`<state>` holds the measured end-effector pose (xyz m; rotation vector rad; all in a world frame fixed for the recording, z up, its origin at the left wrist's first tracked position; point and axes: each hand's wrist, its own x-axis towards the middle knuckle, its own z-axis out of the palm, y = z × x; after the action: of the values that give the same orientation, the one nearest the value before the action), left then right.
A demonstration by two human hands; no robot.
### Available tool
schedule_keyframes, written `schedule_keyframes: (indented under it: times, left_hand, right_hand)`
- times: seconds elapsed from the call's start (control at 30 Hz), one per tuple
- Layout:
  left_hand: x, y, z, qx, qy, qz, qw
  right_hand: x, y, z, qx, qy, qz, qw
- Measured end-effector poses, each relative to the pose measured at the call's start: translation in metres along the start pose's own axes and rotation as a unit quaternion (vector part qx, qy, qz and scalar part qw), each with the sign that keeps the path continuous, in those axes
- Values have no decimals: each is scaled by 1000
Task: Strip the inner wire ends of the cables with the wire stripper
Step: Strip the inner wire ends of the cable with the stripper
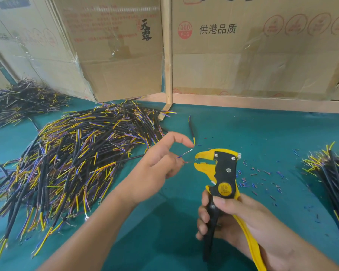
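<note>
My right hand [235, 218] wraps around the two handles of the yellow-and-black plastic wire stripper [221, 177], thumb across the front just under its round yellow dial, fingers curled round the black handle. The tool stands nearly upright above the green table mat [243, 130], its yellow jaws pointing left and slightly parted.

My left hand [157, 169] pinches a thin black cable [125, 160] with coloured inner wires; the forefinger is lifted and arched, the lower fingers are curled over the cable. A blue wire end [185, 153] sticks up and to the right of my fingers, and a reddish one [186, 162] points at the gap between the jaws, its tip just at their mouth.

A big heap of black cables with yellow, blue and purple wires [67, 159] lies to the left, a smaller bundle [333, 173] at the right edge. Small blue and red insulation scraps [262, 178] are scattered beside the tool. One loose cable [191, 130] lies beyond my forefinger. Cardboard boxes [243, 55] stand behind.
</note>
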<state>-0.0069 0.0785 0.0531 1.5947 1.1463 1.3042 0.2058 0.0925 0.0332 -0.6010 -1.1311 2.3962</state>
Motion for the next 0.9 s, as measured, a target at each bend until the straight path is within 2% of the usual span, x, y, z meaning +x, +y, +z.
schedule_keyframes:
  times: [0.23,0.57,0.9]
  left_hand:
    - [0,1,7,-5,-9,-6,1000]
    - [-1,2,9,-15,-13,-20,1000]
    - [-2,5,10,-27,-17,-33,999]
  right_hand:
    - [-4,-3,3,-47,-35,13,998]
    - [-2,3,-3,-16,-70,-9,997]
    - [-2,3,-5,-38,-94,-4,995]
